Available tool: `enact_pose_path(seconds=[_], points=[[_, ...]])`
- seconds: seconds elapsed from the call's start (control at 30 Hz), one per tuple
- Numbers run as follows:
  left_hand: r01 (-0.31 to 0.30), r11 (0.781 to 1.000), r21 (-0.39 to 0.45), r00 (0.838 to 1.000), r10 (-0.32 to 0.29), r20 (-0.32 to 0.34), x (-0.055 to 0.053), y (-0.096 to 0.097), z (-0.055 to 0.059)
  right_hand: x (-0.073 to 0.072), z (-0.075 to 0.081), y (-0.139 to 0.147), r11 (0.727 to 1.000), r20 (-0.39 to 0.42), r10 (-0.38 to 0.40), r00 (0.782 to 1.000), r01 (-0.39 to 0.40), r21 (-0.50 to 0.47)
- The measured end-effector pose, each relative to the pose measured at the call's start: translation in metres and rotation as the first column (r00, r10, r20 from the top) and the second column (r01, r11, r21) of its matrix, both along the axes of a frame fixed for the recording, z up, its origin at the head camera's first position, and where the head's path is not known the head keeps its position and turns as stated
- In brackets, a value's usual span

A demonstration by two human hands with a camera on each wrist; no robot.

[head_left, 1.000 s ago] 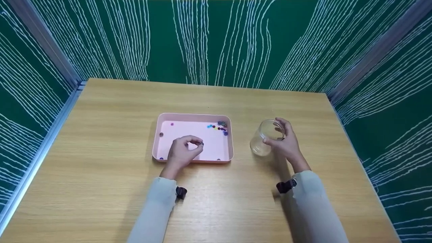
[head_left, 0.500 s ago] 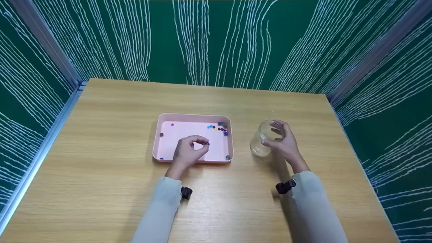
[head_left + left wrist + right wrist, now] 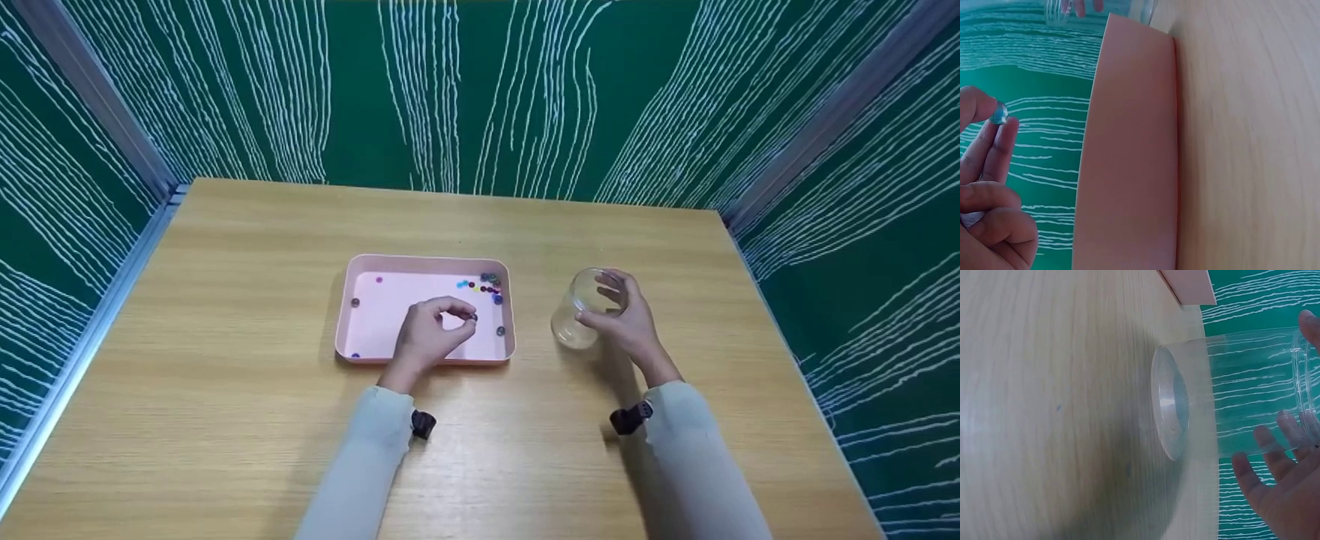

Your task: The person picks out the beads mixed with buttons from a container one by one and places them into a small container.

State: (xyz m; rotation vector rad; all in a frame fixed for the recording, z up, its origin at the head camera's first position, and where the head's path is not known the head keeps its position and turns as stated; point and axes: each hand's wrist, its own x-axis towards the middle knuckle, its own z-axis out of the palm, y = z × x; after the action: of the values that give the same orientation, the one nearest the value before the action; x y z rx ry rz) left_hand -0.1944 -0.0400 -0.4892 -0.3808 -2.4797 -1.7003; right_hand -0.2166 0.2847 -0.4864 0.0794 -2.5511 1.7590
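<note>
My left hand (image 3: 429, 336) is over the pink tray (image 3: 339, 319), pinching a small glass marble (image 3: 999, 113) between thumb and fingertips. In the left wrist view its other fingers curl in toward the palm, and something pale shows between them. Several marbles and small coloured beads (image 3: 484, 288) gather in the tray's back right corner. Single marbles lie by the left wall and near the right wall (image 3: 501, 331). To the right of the tray, my right hand (image 3: 630, 322) grips a clear jar (image 3: 1252, 394) near its rim, thumb and fingers around it. The jar has its base at the tabletop, and no lid shows.
The wooden table (image 3: 525, 465) carries the tray and jar, with a gap of bare wood between them. Green panels (image 3: 525, 97) with white wavy lines stand along the back and both sides. The tray's raised wall (image 3: 1129, 146) stands close by my left hand.
My left hand has moved right across the tray with the marble pinched. A loose marble at the tray's front has rolled right, then back along the right wall. My right hand stays on the jar.
</note>
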Motion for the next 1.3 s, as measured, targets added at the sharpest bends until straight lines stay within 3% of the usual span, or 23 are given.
enact_pose_path(seconds=[0.23,0.6,0.73,0.83,1.0,1.3], points=[[0.009,1.000,-0.028,1.000,-0.010,-0.021,-0.005,0.010,0.003,0.000,-0.004,0.001,0.999,-0.023,-0.010,1.000,0.011,0.046],[0.043,0.999,-0.033,0.997,-0.045,-0.060,-0.017,0.028,0.013,0.000,-0.003,0.000,1.000,-0.025,-0.011,1.000,0.011,0.026],[0.070,0.997,-0.045,0.996,-0.072,-0.051,-0.021,0.035,0.020,0.008,0.014,-0.006,0.999,-0.010,0.000,1.000,0.000,0.032],[0.096,0.994,-0.057,0.995,-0.098,-0.026,-0.023,0.039,0.024,0.010,0.017,-0.007,1.000,-0.002,0.010,1.000,-0.010,0.010],[0.123,0.989,-0.082,0.992,-0.125,-0.018,-0.025,0.045,0.028,0.001,-0.003,0.000,1.000,-0.017,-0.005,1.000,0.005,-0.009],[0.133,0.987,-0.094,0.991,-0.135,-0.019,-0.030,0.055,0.030,-0.001,-0.005,0.000,1.000,-0.031,-0.027,0.999,0.026,-0.003]])
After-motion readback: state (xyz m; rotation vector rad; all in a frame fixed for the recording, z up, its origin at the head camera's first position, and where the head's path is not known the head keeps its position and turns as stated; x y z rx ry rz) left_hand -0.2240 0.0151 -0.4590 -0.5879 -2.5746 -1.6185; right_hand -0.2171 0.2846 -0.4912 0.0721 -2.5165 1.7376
